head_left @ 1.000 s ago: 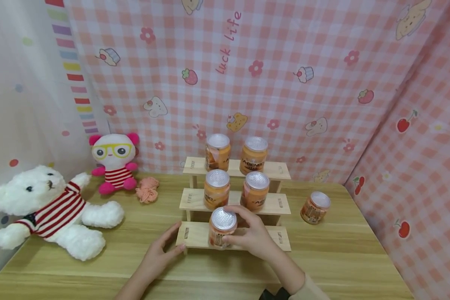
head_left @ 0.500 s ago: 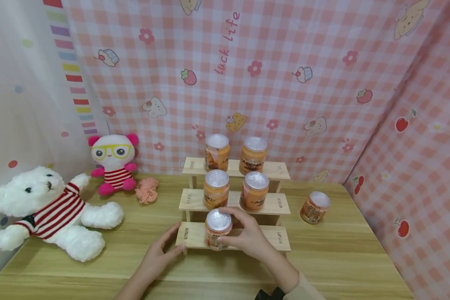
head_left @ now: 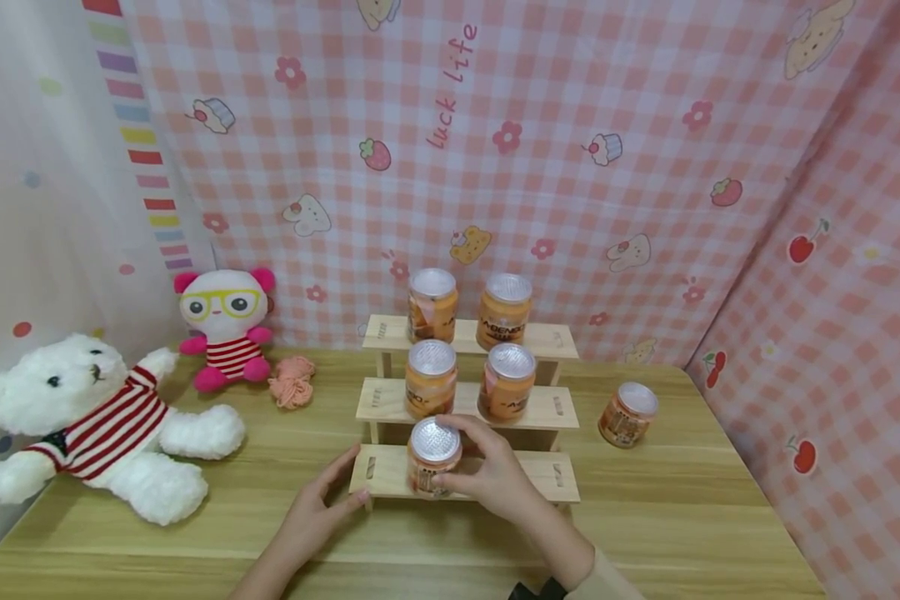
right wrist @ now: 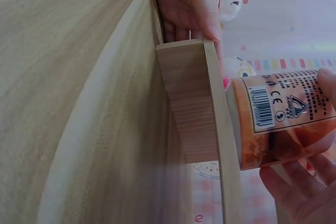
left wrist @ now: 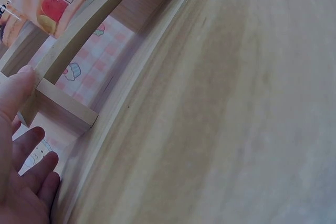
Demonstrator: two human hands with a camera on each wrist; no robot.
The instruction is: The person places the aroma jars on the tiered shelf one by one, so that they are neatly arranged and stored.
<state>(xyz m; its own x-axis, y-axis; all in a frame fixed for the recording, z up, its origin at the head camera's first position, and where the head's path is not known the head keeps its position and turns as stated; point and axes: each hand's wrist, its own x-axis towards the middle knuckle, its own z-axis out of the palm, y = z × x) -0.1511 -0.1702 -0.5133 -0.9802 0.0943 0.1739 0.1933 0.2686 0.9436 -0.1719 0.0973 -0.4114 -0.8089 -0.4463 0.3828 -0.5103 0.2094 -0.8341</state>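
Note:
My right hand (head_left: 495, 475) holds an orange can with a silver lid (head_left: 435, 442), thumb at the front and fingers round its right and back. The can stands upright at the bottom step of a three-step wooden display rack (head_left: 517, 471), left of its middle. In the right wrist view, the base of the can (right wrist: 286, 121), with its barcode label, is right at the board. My left hand (head_left: 318, 504) grips the left end of the bottom step, thumb at the front corner. In the left wrist view, the other fingers (left wrist: 37, 171) hang loosely below the board.
Two similar cans (head_left: 505, 312) stand on the top step and two (head_left: 507, 383) on the middle one. Another can (head_left: 628, 415) is on the table right of the rack. At left are a white teddy bear (head_left: 120, 425), a pink plush toy (head_left: 227, 325) and pink yarn (head_left: 292, 382).
My right hand has shifted the can a little to the left along the bottom step, and the can sits straighter. My left hand stays at the rack's left end.

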